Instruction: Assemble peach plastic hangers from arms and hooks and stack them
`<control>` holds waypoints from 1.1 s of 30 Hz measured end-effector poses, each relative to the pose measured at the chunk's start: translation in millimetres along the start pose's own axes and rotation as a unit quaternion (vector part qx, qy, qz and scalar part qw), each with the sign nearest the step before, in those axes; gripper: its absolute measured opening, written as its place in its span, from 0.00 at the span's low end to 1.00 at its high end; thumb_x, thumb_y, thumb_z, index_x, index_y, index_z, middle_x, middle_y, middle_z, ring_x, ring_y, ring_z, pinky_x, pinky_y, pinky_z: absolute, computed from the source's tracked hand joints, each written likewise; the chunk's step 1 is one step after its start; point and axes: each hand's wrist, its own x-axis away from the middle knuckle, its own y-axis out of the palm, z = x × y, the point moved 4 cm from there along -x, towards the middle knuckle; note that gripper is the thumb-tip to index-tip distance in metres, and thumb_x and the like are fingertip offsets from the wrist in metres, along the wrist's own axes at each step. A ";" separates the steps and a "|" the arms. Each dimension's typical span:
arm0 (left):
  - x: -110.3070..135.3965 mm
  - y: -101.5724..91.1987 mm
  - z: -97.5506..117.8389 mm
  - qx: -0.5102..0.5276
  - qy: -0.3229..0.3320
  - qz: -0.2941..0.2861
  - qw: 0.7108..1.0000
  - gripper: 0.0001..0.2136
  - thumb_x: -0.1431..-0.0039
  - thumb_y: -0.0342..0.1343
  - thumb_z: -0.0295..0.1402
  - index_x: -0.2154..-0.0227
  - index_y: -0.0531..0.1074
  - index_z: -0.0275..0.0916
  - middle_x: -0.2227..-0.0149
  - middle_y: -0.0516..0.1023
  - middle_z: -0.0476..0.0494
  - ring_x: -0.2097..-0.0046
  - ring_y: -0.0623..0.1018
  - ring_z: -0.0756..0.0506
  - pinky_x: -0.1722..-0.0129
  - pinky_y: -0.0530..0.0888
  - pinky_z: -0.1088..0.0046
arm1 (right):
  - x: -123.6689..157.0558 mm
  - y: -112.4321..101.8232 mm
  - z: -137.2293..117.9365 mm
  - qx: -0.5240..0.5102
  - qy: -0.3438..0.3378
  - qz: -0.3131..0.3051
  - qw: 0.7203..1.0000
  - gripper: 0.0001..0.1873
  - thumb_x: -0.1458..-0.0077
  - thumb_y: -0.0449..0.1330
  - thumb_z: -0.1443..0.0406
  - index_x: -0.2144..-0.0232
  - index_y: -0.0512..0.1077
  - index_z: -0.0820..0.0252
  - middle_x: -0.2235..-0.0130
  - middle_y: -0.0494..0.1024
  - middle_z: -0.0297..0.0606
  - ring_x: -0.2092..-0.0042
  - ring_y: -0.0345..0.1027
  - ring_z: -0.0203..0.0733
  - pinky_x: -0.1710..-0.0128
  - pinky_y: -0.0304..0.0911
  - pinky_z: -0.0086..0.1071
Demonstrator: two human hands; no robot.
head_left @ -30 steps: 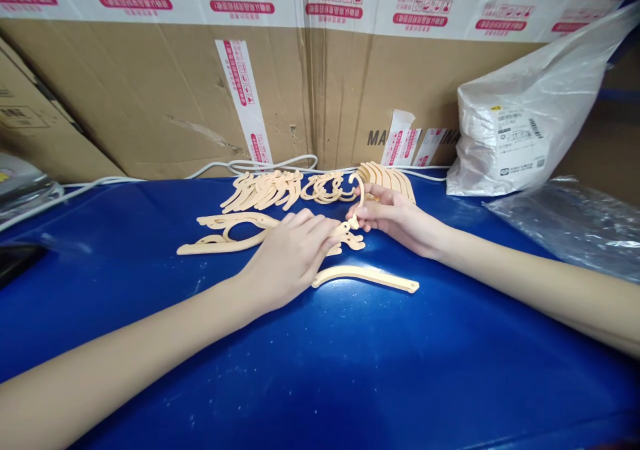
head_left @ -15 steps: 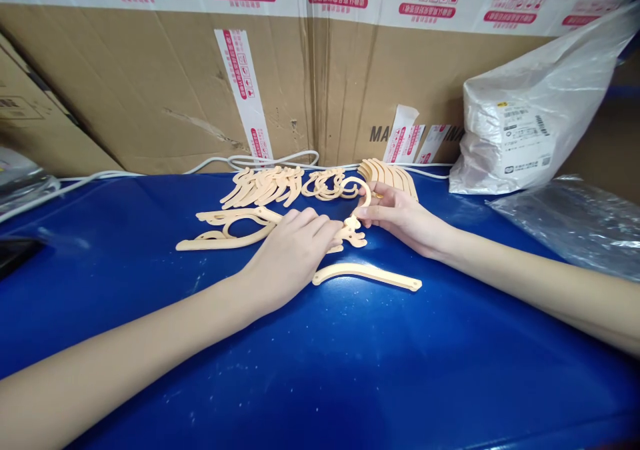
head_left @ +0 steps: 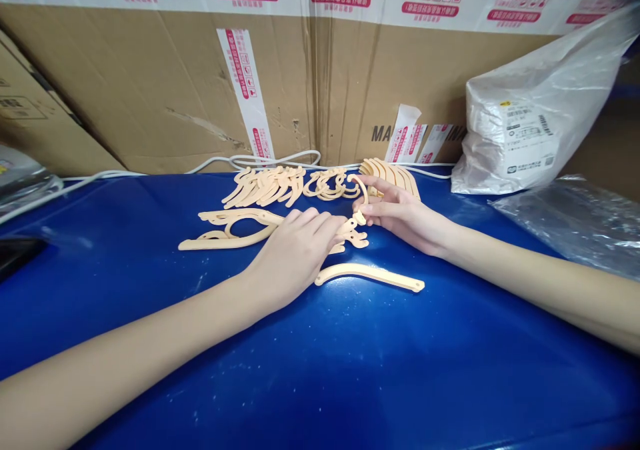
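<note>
Right hand [head_left: 407, 218] pinches hook [head_left: 364, 191] beside left hand [head_left: 297, 253].

Left forearm [head_left: 150, 352]: bare, slender, smooth in contour; broadest at the near left edge, tapering to a narrow left wrist [head_left: 253, 293]. Left hand [head_left: 300, 253]: bare, slim; back smooth, knuckles [head_left: 310, 217] in a softly rounded row, fingertips largely hidden. Right forearm [head_left: 540, 279]: bare, slender; broadest at the right edge, tapering to a narrow right wrist [head_left: 450, 240]. Right hand [head_left: 410, 218]: bare; fingers [head_left: 383, 185] long and slim, thumb [head_left: 385, 209] tapered; nail detail too small to tell.
</note>
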 end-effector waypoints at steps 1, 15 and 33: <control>-0.1 -0.1 -0.1 0.004 -0.001 -0.001 1.000 0.15 0.30 0.37 0.30 0.59 0.70 0.32 0.68 0.74 0.41 0.66 0.68 0.43 0.66 0.63 0.67 | 0.2 -0.2 0.3 -0.003 -0.001 0.002 1.000 0.28 0.56 0.67 0.70 0.51 0.67 0.53 0.69 0.75 0.27 0.66 0.66 0.33 0.64 0.61 0.29; -0.4 1.0 -0.1 0.008 -0.002 -0.003 1.000 0.13 0.31 0.39 0.29 0.56 0.69 0.31 0.67 0.74 0.41 0.66 0.68 0.42 0.66 0.63 0.67 | 1.0 0.3 0.4 0.039 -0.022 0.006 0.999 0.29 0.55 0.67 0.68 0.51 0.62 0.54 0.71 0.75 0.26 0.70 0.64 0.33 0.65 0.60 0.30; 0.9 3.3 -0.9 -0.033 -0.001 0.012 0.999 0.10 0.32 0.44 0.28 0.57 0.70 0.32 0.67 0.74 0.44 0.66 0.70 0.42 0.67 0.62 0.67 | 1.8 -1.6 3.0 0.069 -0.033 0.023 0.997 0.32 0.57 0.69 0.67 0.51 0.60 0.54 0.71 0.75 0.27 0.70 0.66 0.34 0.64 0.62 0.33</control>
